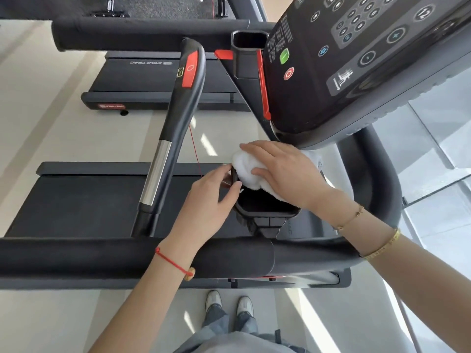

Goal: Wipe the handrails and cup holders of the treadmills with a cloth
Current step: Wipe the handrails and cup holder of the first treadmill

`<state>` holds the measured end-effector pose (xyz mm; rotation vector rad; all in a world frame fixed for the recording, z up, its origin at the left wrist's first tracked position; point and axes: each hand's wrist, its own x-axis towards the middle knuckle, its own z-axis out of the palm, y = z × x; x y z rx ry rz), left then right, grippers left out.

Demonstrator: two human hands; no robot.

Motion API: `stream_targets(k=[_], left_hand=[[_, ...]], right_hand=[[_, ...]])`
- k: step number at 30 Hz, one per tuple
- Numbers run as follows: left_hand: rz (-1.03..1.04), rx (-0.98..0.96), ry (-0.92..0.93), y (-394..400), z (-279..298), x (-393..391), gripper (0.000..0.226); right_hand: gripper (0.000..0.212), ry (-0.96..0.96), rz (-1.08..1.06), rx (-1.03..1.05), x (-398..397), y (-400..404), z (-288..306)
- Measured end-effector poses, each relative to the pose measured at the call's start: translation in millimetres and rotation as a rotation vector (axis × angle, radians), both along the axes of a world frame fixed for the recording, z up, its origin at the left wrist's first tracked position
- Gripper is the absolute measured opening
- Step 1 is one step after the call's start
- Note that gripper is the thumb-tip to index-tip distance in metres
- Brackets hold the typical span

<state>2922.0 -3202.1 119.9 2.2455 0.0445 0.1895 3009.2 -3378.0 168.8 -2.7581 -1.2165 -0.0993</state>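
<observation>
Cloth point(251, 171): white, bunched; lies at centre frame, over the far rim of the near cup holder and partly down into its opening.
Right hand point(283, 171): lies flat on top of the cloth, palm down.
Right fingers point(256, 149): nearly straight, spread over the cloth and pressing it against the rim; the thumb lies along the cloth's near edge. Not curled round it.
Left hand point(211, 197): at centre frame, just left of the cloth, at the left wall of the cup holder.
Left fingers point(224, 174): curled round the upper left corner of the cup holder; the thumb tip rests on the rim, touching or just short of the cloth's edge, which of the two I cannot tell.
Cup holder point(267, 212): black, rectangular, open at the top; sits below the console, between my two hands.
Second cup holder point(248, 54): upper centre of frame, well apart from both hands.
Handrail point(173, 138): black with a chrome section, runs from upper centre down to lower left of centre, just left of my left hand, not touched.
Padded side bar point(102, 256): crosses the lower frame; both my forearms pass over it.
Console point(356, 59): upper right, directly above my right hand.
</observation>
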Motion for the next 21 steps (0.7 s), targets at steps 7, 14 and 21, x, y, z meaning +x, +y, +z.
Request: stream_targets(k=[7, 14, 21], left_hand=[[-0.016, -0.035, 0.012, 0.6, 0.0, -0.4, 0.048], [-0.002, -0.018, 0.001, -0.5, -0.5, -1.0, 0.04], [-0.017, -0.02, 0.008, 0.5, -1.6, -0.5, 0.05]], right_hand=[[0.047, 0.26, -0.12, 0.196, -0.4, -37.5, -5.4], [0.045, 0.033, 0.075, -0.032, 13.1, 16.3, -8.1], [0.053, 0.351, -0.151, 0.313, -14.4, -40.9, -9.8]])
